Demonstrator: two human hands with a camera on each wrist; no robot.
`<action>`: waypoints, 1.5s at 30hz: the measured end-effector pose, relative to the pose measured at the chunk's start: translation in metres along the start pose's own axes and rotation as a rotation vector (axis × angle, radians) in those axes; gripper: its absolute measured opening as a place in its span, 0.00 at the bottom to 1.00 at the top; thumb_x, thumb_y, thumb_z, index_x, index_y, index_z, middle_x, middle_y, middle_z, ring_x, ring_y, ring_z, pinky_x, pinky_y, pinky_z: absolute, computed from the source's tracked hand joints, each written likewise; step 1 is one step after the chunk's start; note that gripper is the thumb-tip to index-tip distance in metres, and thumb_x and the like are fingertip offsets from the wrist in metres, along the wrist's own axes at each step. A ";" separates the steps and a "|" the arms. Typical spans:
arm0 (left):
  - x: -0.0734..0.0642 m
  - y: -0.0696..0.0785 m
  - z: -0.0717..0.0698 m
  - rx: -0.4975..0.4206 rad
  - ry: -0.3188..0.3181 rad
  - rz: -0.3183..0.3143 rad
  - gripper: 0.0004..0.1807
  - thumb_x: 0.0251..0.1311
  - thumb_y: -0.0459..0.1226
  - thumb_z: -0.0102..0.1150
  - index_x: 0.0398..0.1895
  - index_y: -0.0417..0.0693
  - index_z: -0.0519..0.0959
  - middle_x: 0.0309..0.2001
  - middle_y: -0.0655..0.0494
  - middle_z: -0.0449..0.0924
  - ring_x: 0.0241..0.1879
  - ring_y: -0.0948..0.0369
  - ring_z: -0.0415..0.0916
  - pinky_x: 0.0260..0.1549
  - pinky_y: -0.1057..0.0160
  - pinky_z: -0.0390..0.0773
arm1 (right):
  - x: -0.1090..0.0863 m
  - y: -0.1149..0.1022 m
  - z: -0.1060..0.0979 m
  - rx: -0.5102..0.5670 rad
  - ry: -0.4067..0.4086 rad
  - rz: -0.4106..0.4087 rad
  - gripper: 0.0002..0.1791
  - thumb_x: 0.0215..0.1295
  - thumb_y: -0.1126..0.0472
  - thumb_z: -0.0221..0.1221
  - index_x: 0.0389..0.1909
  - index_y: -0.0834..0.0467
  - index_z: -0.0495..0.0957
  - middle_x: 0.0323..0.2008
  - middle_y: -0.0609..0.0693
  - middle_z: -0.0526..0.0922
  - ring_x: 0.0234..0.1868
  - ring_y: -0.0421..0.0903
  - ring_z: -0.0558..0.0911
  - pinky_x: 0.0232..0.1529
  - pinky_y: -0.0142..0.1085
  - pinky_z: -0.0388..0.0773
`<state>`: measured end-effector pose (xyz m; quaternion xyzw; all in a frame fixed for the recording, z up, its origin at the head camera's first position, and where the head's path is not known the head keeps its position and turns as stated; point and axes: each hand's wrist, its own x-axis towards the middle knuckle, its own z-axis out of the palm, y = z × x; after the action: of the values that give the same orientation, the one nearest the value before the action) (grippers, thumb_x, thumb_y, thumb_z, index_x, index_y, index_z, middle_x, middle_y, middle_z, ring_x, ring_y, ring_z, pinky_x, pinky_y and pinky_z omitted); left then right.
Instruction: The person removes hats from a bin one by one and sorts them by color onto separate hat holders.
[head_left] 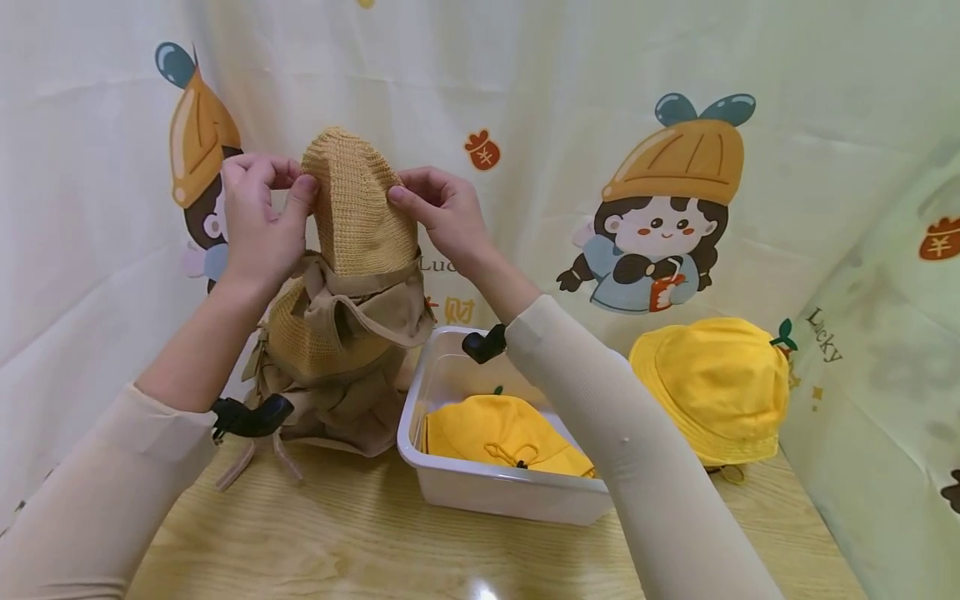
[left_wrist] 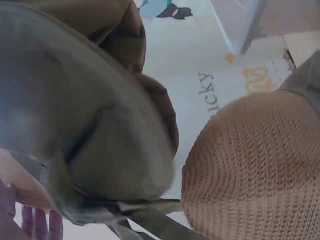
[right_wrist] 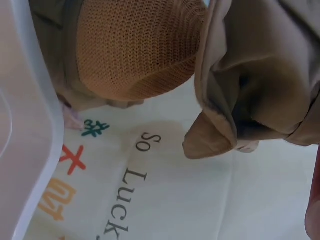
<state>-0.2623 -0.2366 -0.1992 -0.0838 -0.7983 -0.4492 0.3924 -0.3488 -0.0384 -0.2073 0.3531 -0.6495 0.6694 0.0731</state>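
Note:
A tan mesh sun hat with a khaki cloth brim is held up by its knitted crown, its brim folded and drooping. My left hand pinches the crown's left side between thumb and fingers. On the opposite side, my right hand pinches it the same way. Below hangs the brim, close over another tan mesh hat that sits on the table with its khaki brim spread. In the left wrist view the raised brim looks blurred beside the lower hat's rounded crown.
To the right of the tan hats stands a white plastic bin holding a yellow hat with a cord. Another yellow hat with a green leaf sprig sits at the far right. A printed cloth hangs behind the wooden table.

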 end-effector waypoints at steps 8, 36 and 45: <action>0.003 0.001 -0.016 0.112 -0.044 0.007 0.08 0.74 0.44 0.49 0.45 0.51 0.72 0.38 0.66 0.70 0.38 0.68 0.72 0.37 0.71 0.69 | -0.001 -0.008 -0.007 -0.188 0.043 -0.066 0.11 0.64 0.62 0.67 0.44 0.64 0.84 0.35 0.52 0.85 0.36 0.41 0.80 0.41 0.31 0.77; 0.002 -0.042 -0.031 0.209 -0.025 0.225 0.09 0.68 0.33 0.58 0.43 0.35 0.83 0.35 0.55 0.77 0.34 0.78 0.66 0.33 0.76 0.65 | -0.012 0.026 0.005 -0.275 0.026 0.061 0.09 0.63 0.61 0.68 0.42 0.60 0.86 0.35 0.50 0.87 0.35 0.40 0.82 0.36 0.31 0.80; 0.000 -0.048 -0.032 0.228 -0.047 0.188 0.10 0.69 0.34 0.58 0.44 0.34 0.82 0.40 0.45 0.81 0.36 0.78 0.66 0.34 0.77 0.64 | -0.016 0.032 0.007 -0.285 0.022 0.104 0.09 0.63 0.59 0.67 0.42 0.58 0.86 0.36 0.49 0.86 0.37 0.41 0.82 0.38 0.31 0.80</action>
<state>-0.2681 -0.2896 -0.2218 -0.1235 -0.8418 -0.3147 0.4209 -0.3518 -0.0441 -0.2431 0.2978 -0.7544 0.5772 0.0947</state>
